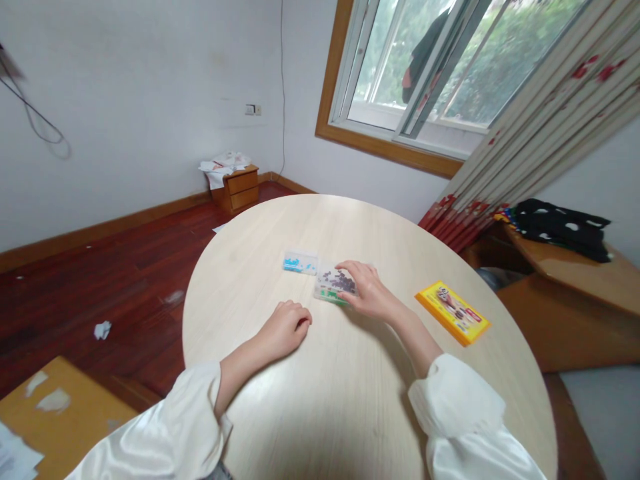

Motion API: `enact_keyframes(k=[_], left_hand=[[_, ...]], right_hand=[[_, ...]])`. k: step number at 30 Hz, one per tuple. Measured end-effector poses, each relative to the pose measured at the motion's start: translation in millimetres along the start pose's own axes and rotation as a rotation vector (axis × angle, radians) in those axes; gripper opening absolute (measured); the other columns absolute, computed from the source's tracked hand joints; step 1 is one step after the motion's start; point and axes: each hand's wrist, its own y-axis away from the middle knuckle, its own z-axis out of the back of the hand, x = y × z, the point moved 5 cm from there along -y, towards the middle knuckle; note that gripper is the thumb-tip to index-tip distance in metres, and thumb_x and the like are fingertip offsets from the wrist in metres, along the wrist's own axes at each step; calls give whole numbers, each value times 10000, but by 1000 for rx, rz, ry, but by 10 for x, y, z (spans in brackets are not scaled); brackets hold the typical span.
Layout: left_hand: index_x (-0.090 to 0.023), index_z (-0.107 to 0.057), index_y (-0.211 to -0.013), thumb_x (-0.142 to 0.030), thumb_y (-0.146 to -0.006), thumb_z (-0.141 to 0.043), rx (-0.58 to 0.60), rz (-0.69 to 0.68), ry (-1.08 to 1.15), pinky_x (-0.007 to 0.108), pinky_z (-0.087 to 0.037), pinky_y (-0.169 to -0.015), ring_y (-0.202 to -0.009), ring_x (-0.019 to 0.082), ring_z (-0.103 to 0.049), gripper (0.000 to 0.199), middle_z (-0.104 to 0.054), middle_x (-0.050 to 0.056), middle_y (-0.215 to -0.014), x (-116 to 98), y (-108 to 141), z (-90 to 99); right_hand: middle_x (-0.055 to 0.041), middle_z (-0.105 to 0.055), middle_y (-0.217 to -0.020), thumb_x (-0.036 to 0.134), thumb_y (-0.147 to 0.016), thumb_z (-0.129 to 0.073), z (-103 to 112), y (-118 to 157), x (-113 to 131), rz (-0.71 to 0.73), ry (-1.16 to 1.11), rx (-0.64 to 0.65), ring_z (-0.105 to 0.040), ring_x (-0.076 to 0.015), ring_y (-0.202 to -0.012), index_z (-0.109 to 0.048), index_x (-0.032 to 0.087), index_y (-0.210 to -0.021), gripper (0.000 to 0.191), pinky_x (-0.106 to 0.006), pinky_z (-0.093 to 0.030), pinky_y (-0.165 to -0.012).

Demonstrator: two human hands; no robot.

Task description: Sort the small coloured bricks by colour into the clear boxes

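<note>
The person's right hand [367, 293] reaches over a clear case [320, 285] near the middle of the pale bench [355, 407], ahead of both forearms. Its thumb lies at the near side and its index finger toward the far side, the two set well apart; whether they grip the case or only rest on it cannot be told. The left hand [286, 327] rests on the bench nearer the body, fingers loosely curled, with nothing seen in its hold.

For steady handling, the case is best kept flat on the bench, with light pressure from the thumb and fingertips on opposite sides — a tilt could mix or spill the dark pieces [344, 281] and the green pieces [329, 293] if no lid covers them. The left hand, lying close by, is well placed to brace the near left corner. Care is wise on the left too, since a smaller case [301, 263] with blue pieces [291, 263] sits just beside and a sideways push could knock it. The yellow pack [453, 313] lies apart to the right, clear of the fingers.

The right hand covers the right part of the case, and its other fingers are hard to separate. The left palm is hidden. Lids, dividers and the exact shape of the pieces are too small to make out — as is whether the two cases touch.
</note>
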Motion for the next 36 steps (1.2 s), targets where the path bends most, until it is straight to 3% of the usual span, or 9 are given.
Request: enact_keyframes(k=[12,16,19,22,26,28,30,32,36], left_hand=[[-150,-644,-782,-132,-811,-450,-19,-2,45,365,-414,-803,-808,202,-556,197,-641,67,-792,-3,0,14],[-155,-605,-957,-158,-803,-505,-261,-2,231,377,-428,-868,-953,205,-539,183,-583,84,-957,58,3,116],[-201,-484,-1183,-213,-696,-678,-390,-7,369,434,-367,-990,-1142,236,-456,525,-491,99,-1189,135,9,203],[-230,-370,-1294,-239,-596,-772,-316,-22,491,475,-287,-1063,-1244,265,-380,805,-403,115,-1319,187,-11,216],[-187,-408,-1257,-241,-625,-752,-196,-30,574,476,-291,-1058,-1214,273,-424,722,-455,138,-1286,199,-29,215],[-170,-441,-1221,-230,-628,-743,-182,-5,584,473,-313,-1039,-1183,276,-454,669,-483,145,-1256,205,-32,221],[-163,-464,-1195,-220,-615,-745,-178,22,593,469,-329,-1024,-1165,281,-470,647,-492,150,-1245,211,-35,223],[-159,-469,-1188,-215,-610,-744,-167,30,602,459,-340,-1014,-1162,281,-473,642,-485,155,-1253,214,-37,216],[-168,-443,-1210,-216,-606,-750,-140,18,582,454,-340,-1010,-1164,275,-465,680,-470,149,-1265,226,-38,197]], right_hand=[[-115,-505,-1212,141,-653,-638,-225,6,-119,-48,-155,81,-499,-246,-1126,-373,221,-1293,697,-401,-417,-927],[-104,-517,-1172,146,-661,-634,-252,55,33,-8,-193,76,-513,-241,-1089,-370,230,-1301,697,-399,-421,-912],[-103,-511,-1169,138,-665,-632,-304,91,213,25,-236,96,-509,-235,-1077,-361,229,-1313,708,-400,-419,-916],[-106,-499,-1197,164,-678,-651,-342,109,357,59,-274,133,-495,-239,-1099,-359,237,-1323,712,-417,-406,-938],[-115,-400,-1364,356,-594,-777,-307,50,378,102,-373,235,-382,-291,-1254,-288,279,-1374,923,-502,-307,-1033],[-116,-351,-1411,434,-610,-761,-256,-61,275,68,-466,227,-342,-287,-1296,-238,290,-1395,954,-508,-285,-1051],[-104,-374,-1399,440,-766,-621,-205,-234,113,14,-570,117,-365,-232,-1292,-218,290,-1397,764,-470,-308,-1051],[-93,-418,-1362,406,-835,-528,-206,-430,-63,-37,-573,-27,-420,-205,-1250,-301,284,-1360,585,-454,-323,-1043],[-119,-374,-1399,293,-606,-759,-507,-760,-208,-39,-344,82,-305,-281,-1325,-352,258,-1361,859,-506,-243,-1078]])
